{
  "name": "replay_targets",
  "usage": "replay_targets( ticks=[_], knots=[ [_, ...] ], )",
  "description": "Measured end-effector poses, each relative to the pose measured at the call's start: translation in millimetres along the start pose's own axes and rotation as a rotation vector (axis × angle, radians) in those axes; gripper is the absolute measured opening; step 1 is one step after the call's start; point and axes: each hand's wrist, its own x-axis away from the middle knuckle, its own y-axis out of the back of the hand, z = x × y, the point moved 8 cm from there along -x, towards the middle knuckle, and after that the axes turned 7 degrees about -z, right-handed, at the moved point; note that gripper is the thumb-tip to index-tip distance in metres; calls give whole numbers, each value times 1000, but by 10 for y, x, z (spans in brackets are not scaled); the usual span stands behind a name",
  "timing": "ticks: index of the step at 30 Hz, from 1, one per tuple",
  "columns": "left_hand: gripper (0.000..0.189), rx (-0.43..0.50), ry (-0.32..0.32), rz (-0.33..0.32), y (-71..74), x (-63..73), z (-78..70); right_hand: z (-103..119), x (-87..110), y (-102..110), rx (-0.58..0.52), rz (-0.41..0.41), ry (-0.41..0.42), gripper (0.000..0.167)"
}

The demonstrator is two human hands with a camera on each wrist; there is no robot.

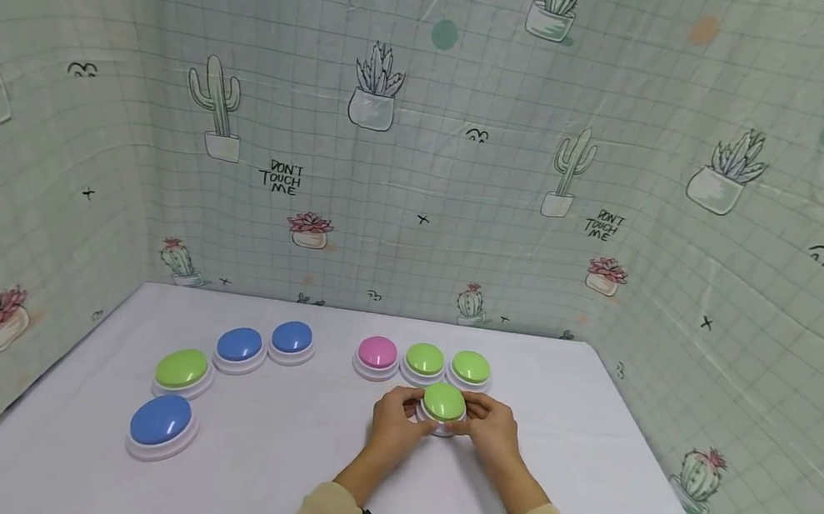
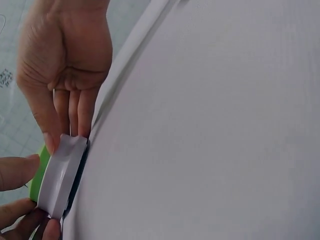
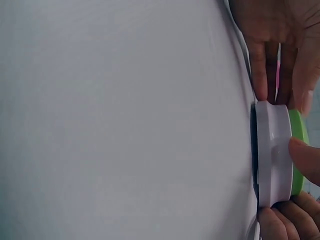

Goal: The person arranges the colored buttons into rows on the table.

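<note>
A push button with a green dome (image 1: 444,401) and a white round base (image 2: 59,175) is between the two hands. My left hand (image 1: 393,424) grips its left side and my right hand (image 1: 493,433) grips its right side, with curled fingers and thumbs on the rim. In the right wrist view the button's white side (image 3: 275,155) and dark underside edge are seen close to the white tabletop; whether it touches the surface I cannot tell. Just behind it stand a pink button (image 1: 378,352) and two more green buttons (image 1: 425,360), (image 1: 472,367) in a row.
On the left of the white table (image 1: 268,476) several buttons form a curve: a large blue one (image 1: 161,420), a green one (image 1: 181,368) and two blue ones (image 1: 239,344), (image 1: 292,337). A cactus-print cloth (image 1: 429,167) encloses the back and both sides.
</note>
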Motion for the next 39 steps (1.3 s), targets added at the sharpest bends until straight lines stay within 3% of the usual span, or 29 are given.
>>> replay_targets(
  ticks=[4, 11, 19, 24, 32, 39],
  knots=[
    [47, -10, -27, 13, -86, 46, -51, -35, 5, 96, 10, -18, -6, 61],
    [47, 36, 32, 58, -254, 70, -58, -86, 8, 270, 33, -35, -17, 63],
    [38, 84, 16, 70, -451, 119, -110, -129, 0, 490, 42, -67, -43, 62],
    [46, 120, 15, 116, -622, 140, -150, -165, -26, 642, 60, -84, -58, 63],
    [58, 36, -12, 234, -922, 189, -295, -229, -73, 887, 82, -134, -75, 64],
    [65, 31, 33, 254, -1145, 156, -260, -261, -151, 1007, 60, -179, -89, 64]
  ],
)
